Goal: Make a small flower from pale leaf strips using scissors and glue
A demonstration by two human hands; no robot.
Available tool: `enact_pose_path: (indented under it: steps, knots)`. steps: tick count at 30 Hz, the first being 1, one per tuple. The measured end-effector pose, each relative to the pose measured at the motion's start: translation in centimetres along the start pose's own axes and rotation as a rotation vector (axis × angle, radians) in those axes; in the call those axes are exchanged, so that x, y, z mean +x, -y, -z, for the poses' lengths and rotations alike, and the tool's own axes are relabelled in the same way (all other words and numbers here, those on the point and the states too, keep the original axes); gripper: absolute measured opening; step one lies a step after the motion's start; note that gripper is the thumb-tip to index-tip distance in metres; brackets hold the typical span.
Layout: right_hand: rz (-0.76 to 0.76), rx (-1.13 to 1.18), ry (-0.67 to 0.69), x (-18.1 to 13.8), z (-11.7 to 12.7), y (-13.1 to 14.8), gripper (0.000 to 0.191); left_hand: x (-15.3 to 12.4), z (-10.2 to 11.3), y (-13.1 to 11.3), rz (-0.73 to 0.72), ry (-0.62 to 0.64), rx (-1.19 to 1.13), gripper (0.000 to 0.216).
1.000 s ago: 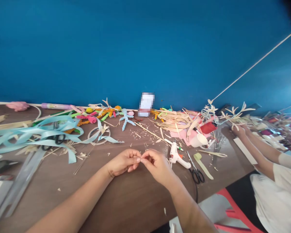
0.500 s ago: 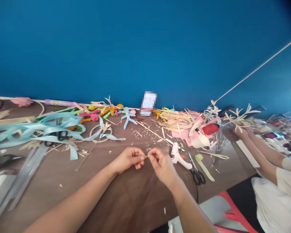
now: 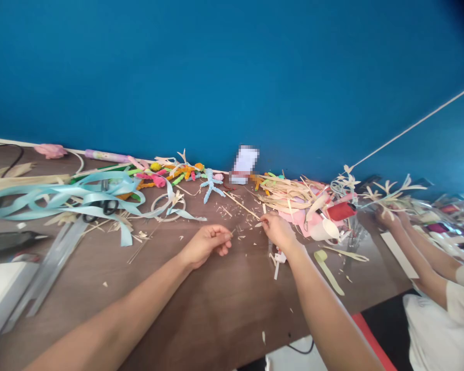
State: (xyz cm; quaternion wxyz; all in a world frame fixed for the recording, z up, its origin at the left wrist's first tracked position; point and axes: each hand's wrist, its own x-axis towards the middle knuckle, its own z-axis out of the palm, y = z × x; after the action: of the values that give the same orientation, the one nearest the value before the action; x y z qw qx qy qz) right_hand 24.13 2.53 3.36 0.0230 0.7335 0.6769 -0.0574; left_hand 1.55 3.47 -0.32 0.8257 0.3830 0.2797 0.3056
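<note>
My left hand (image 3: 206, 245) rests on the brown table (image 3: 201, 309), its fingers pinched on the near end of a thin pale straw strip (image 3: 244, 229). My right hand (image 3: 279, 232) is stretched farther out and pinches the strip's other end, close to a heap of dry straw strips (image 3: 284, 193). A white glue gun (image 3: 278, 257) lies partly hidden under my right wrist.
Light-blue ribbons (image 3: 62, 198) and black scissors (image 3: 100, 208) lie at the left, coloured curled paper pieces (image 3: 170, 175) by the blue wall. A clear ruler (image 3: 46, 273) lies near left. At the right another person's hands (image 3: 388, 215) work among straw flowers (image 3: 386, 190). Scraps litter the table.
My right hand has moved away from the left, forward and to the right toward the straw heap, drawing the strip out between the hands. The view shifted slightly right.
</note>
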Motion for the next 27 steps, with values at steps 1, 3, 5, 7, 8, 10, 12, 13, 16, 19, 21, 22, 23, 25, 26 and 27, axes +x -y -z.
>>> enact_pose_path:
  steps: [1, 3, 5, 7, 8, 10, 12, 13, 16, 19, 21, 22, 23, 25, 26, 27]
  knots:
    - [0.006, -0.012, 0.012, 0.14, -0.08, 0.2, 0.019, 0.0, -0.03, -0.03, 0.0, -0.004, -0.004, 0.027]
    - [0.018, -0.046, 0.043, 0.37, -0.15, 0.44, 0.018, 0.03, -0.05, -0.05, 0.003, -0.007, -0.019, 0.028]
    - [0.027, -0.077, 0.079, 0.62, -0.11, 0.48, 0.016, 0.07, -0.02, -0.04, 0.006, 0.0, -0.041, 0.028]
    - [0.037, -0.098, 0.116, 0.87, 0.06, 0.41, 0.014, 0.11, 0.03, -0.02, 0.006, 0.013, -0.056, 0.028]
    - [0.045, -0.104, 0.132, 0.98, 0.18, 0.38, 0.014, 0.13, 0.07, -0.02, 0.006, 0.017, -0.06, 0.028]
    - [0.064, -0.11, 0.154, 1.04, 0.44, 0.39, 0.013, 0.14, 0.13, -0.02, 0.007, 0.019, -0.064, 0.028]
    - [0.082, -0.109, 0.163, 0.89, 0.65, 0.55, 0.013, 0.15, 0.18, -0.03, 0.004, 0.018, -0.067, 0.028]
    - [0.09, -0.107, 0.164, 0.74, 0.73, 0.68, 0.013, 0.14, 0.2, -0.03, 0.001, 0.018, -0.068, 0.028]
    - [0.105, -0.096, 0.154, 0.27, 0.79, 1.04, 0.014, 0.12, 0.24, -0.06, -0.006, 0.01, -0.068, 0.027]
    - [0.076, -0.104, 0.124, 0.16, 0.67, 1.0, 0.018, 0.1, 0.27, -0.07, -0.005, 0.009, -0.063, 0.026]
    - [0.043, -0.119, 0.114, 0.29, 0.56, 0.73, 0.019, 0.11, 0.28, -0.04, -0.006, 0.014, -0.064, 0.026]
    - [0.033, -0.125, 0.115, 0.37, 0.5, 0.58, 0.018, 0.12, 0.28, -0.02, -0.008, 0.016, -0.064, 0.025]
    - [0.029, -0.128, 0.118, 0.43, 0.45, 0.45, 0.016, 0.13, 0.28, 0.01, -0.012, 0.016, -0.062, 0.025]
    - [0.035, -0.127, 0.123, 0.45, 0.38, 0.34, 0.014, 0.15, 0.25, 0.04, -0.019, 0.017, -0.054, 0.025]
    - [0.041, -0.124, 0.123, 0.41, 0.35, 0.39, 0.013, 0.15, 0.23, 0.04, -0.021, 0.016, -0.049, 0.025]
    - [0.049, -0.12, 0.122, 0.33, 0.34, 0.5, 0.012, 0.15, 0.2, 0.02, -0.023, 0.013, -0.045, 0.026]
